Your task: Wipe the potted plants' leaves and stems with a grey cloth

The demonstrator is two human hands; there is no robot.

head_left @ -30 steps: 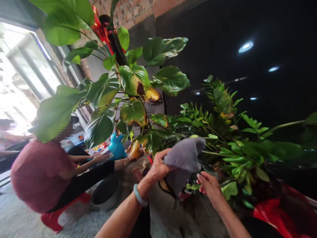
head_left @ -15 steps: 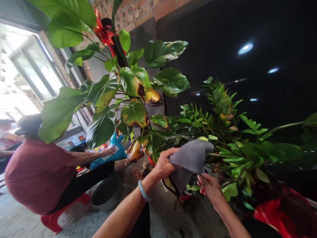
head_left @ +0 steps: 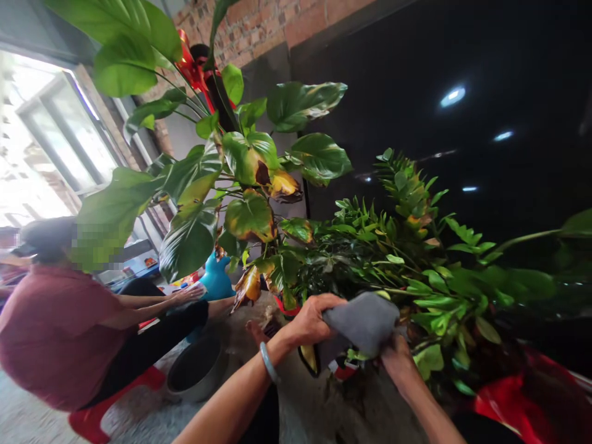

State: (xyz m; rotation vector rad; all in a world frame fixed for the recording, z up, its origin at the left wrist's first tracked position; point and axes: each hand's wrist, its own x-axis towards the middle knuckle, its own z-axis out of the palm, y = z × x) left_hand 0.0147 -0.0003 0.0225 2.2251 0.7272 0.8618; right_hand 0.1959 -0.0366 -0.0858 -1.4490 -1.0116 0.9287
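A grey cloth [head_left: 363, 322] is bunched up in front of the low leafy plants. My left hand [head_left: 317, 319], with a pale bangle at the wrist, is closed on the cloth's left side. At the cloth's lower right is my right hand [head_left: 396, 356], touching or just under its edge. Its fingers are hidden behind the cloth and blurred, so what they hold cannot be made out. Close around both hands are the green leaves and stems of a bushy plant [head_left: 439, 299].
A tall plant [head_left: 250, 216] with partly yellow and brown leaves stands ahead. On the left, a person [head_left: 60, 333] sits on a red stool [head_left: 92, 422] beside a dark bucket [head_left: 197, 369] and a blue watering can-like object [head_left: 216, 279]. Red wrapping [head_left: 504, 394] lies at lower right.
The cloth has gone from hanging spread out to a tighter bunch, slightly lower. My right hand has moved right and in behind it. The seated person's hand has shifted left and down, off the blue object.
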